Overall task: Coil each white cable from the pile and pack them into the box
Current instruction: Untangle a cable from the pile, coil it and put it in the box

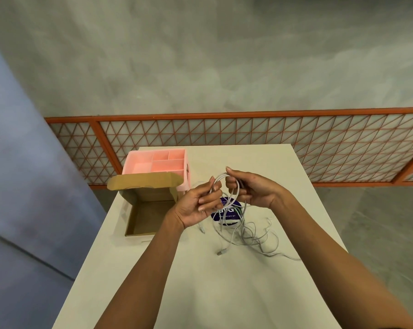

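The left hand (196, 205) is raised palm-up above the table, its fingers curled and its thumb and fingertips pinching a strand of the white cable (218, 178). Just beside it, the right hand (253, 188) grips the same cable: thumb and forefinger pinch the top of a loop, and the other fingers curl round further turns. The loop hangs between the two hands and trails down below them.

Directly beneath the hands lies a round purple label (227, 213) with white lettering too blurred to read. Under and nearer than the right hand, the pile of cables (253, 238) sprawls loosely on the white table (200, 281), with one plug end lying at its near edge.

Left of the left hand stands the open cardboard box (151, 214), lid flap raised at its far side. Beyond the box sits a pink compartment tray (134, 162). Past the table's far edge runs an orange mesh railing (224, 115).
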